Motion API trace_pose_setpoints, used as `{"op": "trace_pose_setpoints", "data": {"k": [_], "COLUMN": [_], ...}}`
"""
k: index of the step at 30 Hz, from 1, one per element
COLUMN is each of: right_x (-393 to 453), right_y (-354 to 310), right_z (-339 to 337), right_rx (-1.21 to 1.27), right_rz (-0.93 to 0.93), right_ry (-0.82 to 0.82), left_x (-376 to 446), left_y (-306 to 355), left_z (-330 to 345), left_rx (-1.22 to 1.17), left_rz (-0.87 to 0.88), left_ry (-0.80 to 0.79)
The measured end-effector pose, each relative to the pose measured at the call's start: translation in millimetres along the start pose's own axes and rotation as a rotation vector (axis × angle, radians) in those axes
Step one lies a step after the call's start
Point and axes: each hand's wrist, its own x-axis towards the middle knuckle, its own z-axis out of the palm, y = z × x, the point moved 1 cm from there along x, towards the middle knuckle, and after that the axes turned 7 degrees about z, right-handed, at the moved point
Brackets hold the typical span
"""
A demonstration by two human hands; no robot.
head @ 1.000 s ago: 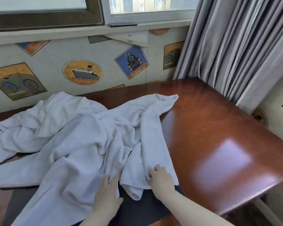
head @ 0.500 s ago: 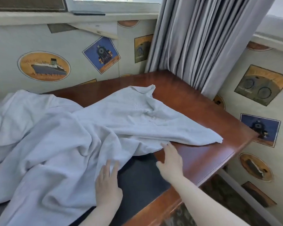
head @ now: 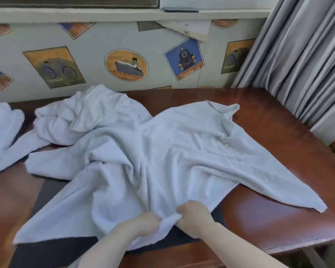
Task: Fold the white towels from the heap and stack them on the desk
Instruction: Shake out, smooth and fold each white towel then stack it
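While no folded stack shows, folding has barely begun.
Left hand (head: 146,222) and right hand (head: 193,214) clench the top towel's (head: 182,151) 6 o'clock edge; heap (head: 81,120) waits at 10 o'clock.

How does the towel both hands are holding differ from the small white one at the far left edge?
The held towel lies spread across the desk; the far-left towel is bunched and cut off by the frame. The left hand and right hand grip the first; nothing touches the second. Both are white terry.
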Motion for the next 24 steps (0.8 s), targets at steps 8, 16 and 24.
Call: {"op": "trace_pose_setpoints", "data": {"k": [8,16,24], "right_x": [18,13,29], "right_y": [-4,-127,-243], "right_z": [-31,-14,23], "right_rx": [-0.382,0.289,0.207], "right_rz": [0.076,-0.342,-0.594], "right_ry": [-0.652,0.137,0.04], "left_x": [-19,-61,-94], "left_y": [-21,-106,-202], "left_z": [-6,2,-62], "left_rx": [-0.387,-0.568,-0.435], "left_rz": [-0.055,-0.317,-0.351], "left_ry": [0.732,0.98,1.099]}}
